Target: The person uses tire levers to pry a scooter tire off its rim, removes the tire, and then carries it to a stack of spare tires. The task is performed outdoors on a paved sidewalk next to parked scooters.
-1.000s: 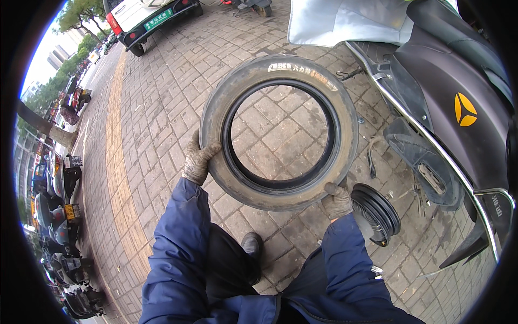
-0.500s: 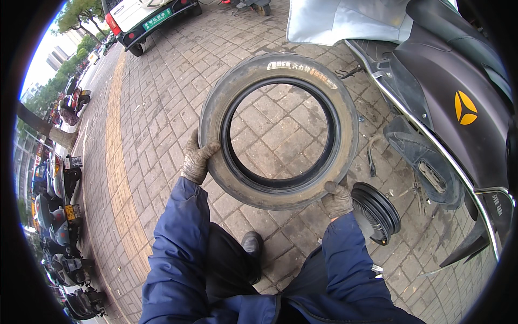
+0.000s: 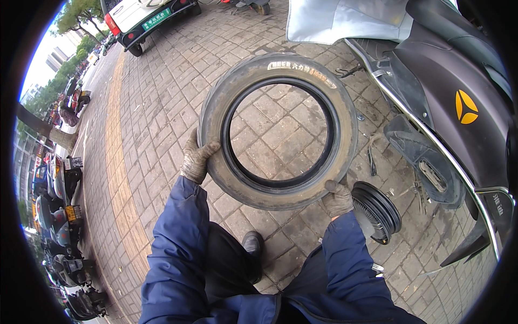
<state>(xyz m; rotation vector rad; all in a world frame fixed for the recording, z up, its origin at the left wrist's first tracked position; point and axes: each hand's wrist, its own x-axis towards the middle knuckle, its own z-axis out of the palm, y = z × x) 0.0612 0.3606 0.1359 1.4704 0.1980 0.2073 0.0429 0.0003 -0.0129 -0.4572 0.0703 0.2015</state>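
Observation:
A worn black tire [image 3: 216, 119], dusty brown on its sidewall, is held up in front of me above the paving. My left hand [image 3: 197, 156], in a dirty grey work glove, grips its lower left edge with the thumb over the sidewall. At the lower right edge my right hand [image 3: 338, 200], gloved the same way, clasps it, thumb on top. The fingers of both hands are hidden behind the rubber. Just right of my right hand, a black wheel rim [image 3: 380, 213] rests on the ground.
A dark scooter [image 3: 437, 81] with a silver cover [image 3: 345, 21] stands at the right. Its black plastic panel [image 3: 426, 162] and small parts lie near it. Parked scooters [image 3: 59, 216] line the left side. A white vehicle [image 3: 145, 19] stands at the far left on brick paving [image 3: 156, 108].

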